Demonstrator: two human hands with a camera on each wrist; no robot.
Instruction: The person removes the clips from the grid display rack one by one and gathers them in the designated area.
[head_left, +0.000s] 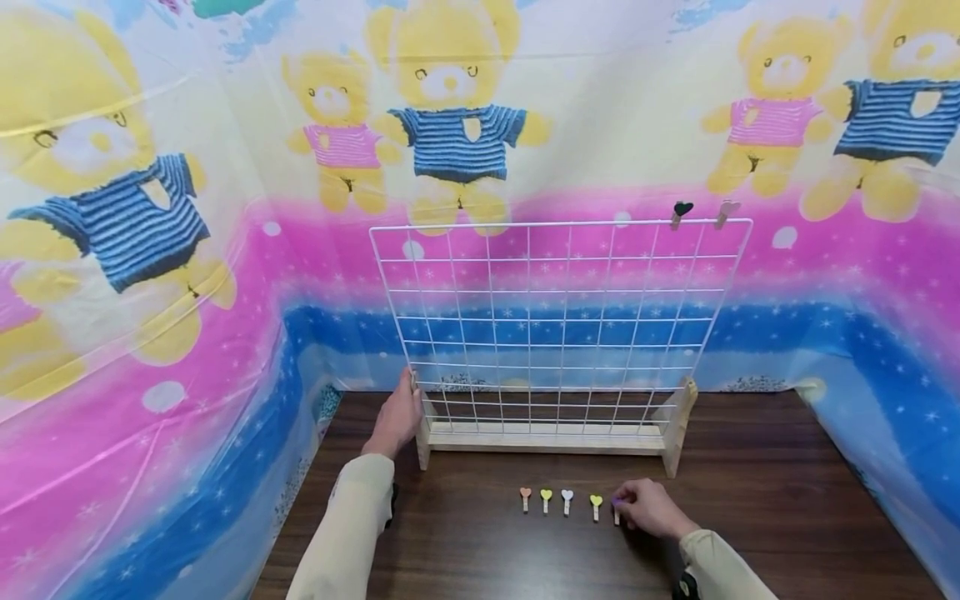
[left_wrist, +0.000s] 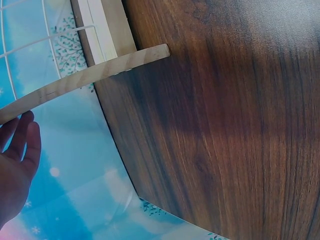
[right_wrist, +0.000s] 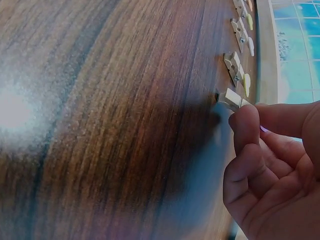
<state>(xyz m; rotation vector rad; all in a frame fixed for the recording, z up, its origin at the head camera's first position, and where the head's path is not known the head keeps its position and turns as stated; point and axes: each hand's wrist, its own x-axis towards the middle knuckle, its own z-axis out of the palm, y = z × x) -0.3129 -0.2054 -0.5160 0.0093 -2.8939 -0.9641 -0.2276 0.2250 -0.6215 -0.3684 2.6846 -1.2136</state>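
We see the right hand (head_left: 652, 507) at the right end of a row on the table (head_left: 487, 542); its thumb and forefinger pinch the purple clip (head_left: 617, 510), and its other fingers are bent. This clip has its heart end toward the stand (head_left: 547, 440) and its wooden end toward us, so the long axis runs away from our body; we cannot tell whether it touches the table. To its left, the second yellow clip (head_left: 596, 507) is just beside, then, after a wider gap, the white clip (head_left: 567, 502), the first yellow clip (head_left: 546, 500) and the orange clip (head_left: 526, 498), all lying nearly parallel to it, hearts also toward the stand.

The stand holds the white grid (head_left: 561, 224) upright. On the grid's top bar, near the right corner, sit the dark clip (head_left: 682, 210) and the pink clip (head_left: 726, 213).

Our left hand (head_left: 396, 417) touches the stand's left leg with its fingers; whether it grips, we cannot tell.
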